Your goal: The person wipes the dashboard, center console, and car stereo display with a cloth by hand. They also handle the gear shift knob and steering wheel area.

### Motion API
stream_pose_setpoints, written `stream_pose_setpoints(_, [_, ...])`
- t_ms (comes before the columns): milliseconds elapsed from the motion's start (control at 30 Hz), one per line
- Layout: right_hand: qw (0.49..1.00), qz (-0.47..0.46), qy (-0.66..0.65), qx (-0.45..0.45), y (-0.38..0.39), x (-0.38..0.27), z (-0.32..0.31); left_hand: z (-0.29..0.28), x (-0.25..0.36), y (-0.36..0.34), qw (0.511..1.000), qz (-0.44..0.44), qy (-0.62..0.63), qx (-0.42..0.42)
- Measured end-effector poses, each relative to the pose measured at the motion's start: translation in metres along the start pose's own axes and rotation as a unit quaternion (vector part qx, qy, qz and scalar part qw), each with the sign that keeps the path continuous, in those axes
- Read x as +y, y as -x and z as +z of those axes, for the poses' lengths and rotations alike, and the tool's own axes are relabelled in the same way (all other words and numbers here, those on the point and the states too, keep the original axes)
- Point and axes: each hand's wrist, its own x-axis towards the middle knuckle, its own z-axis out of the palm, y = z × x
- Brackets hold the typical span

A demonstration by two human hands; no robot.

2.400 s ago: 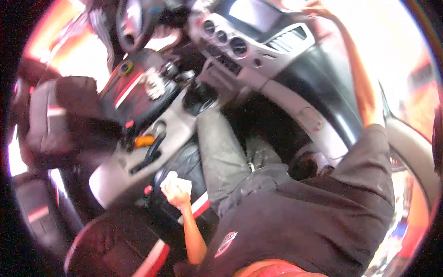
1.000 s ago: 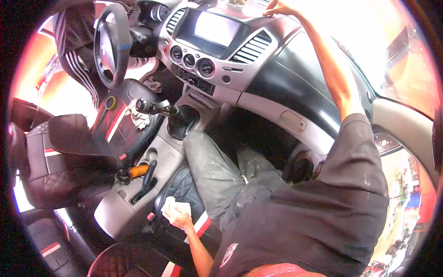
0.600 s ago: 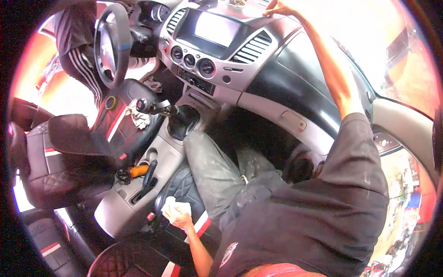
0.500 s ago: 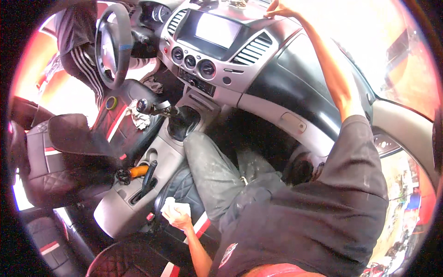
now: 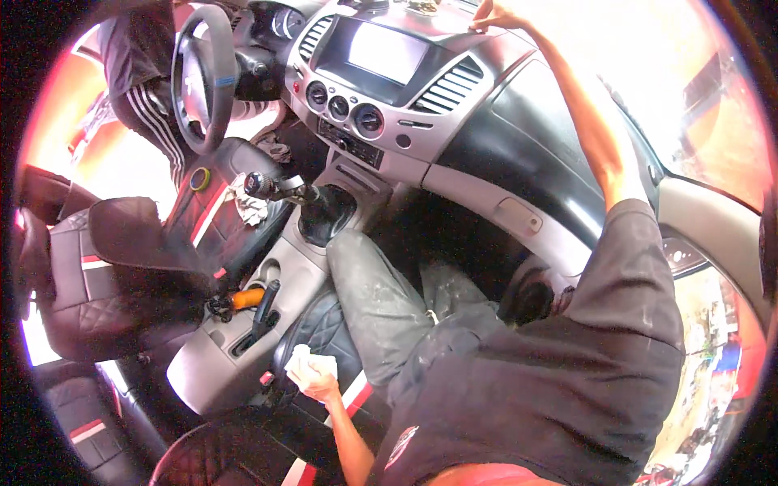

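Observation:
My left hand (image 5: 314, 379) is closed around a crumpled white cloth (image 5: 318, 358), held above the dark quilted passenger seat (image 5: 308, 328) beside the centre console. Far forward, my right hand (image 5: 501, 16) rests on the dashboard top (image 5: 454, 26), close to the windscreen. Its fingers are bent and slightly apart, with nothing visible in them; glare and the top edge hide part of this hand. Just left of it, a small amber-coloured container (image 5: 424, 7) stands on the dashboard, partly cut off.
The gear lever (image 5: 261, 185) and handbrake (image 5: 264, 306) rise from the console, next to an orange-bodied item (image 5: 248, 299). A stained cloth (image 5: 250, 204) and round yellow-rimmed tin (image 5: 199, 179) lie on the driver's seat. Beyond the steering wheel (image 5: 203, 81) stands another person (image 5: 138, 57).
The whole view has shifted slightly, so the cabin sits a little further right. Both hands keep nearly the same places, the left still gripping the white cloth.

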Motion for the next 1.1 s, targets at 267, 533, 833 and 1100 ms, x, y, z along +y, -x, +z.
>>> stream_pose_setpoints(267, [1.0,-0.013,-0.001,0.0,0.003,-0.01,0.0,0.004,0.001,0.0,1.0,0.001,0.004,0.008])
stream_pose_setpoints(533, [0.999,-0.031,-0.012,0.005,0.015,-0.023,0.004,-0.002,0.004,0.0,1.0,-0.011,0.013,-0.017])
stream_pose_setpoints(833, [0.998,-0.053,-0.02,0.018,0.019,-0.034,0.009,0.01,-0.006,0.006,0.999,0.0,-0.022,0.033])
stream_pose_setpoints(1100, [0.998,-0.062,-0.021,0.019,0.019,-0.042,0.012,0.0,0.0,0.001,0.999,0.013,-0.001,0.033])
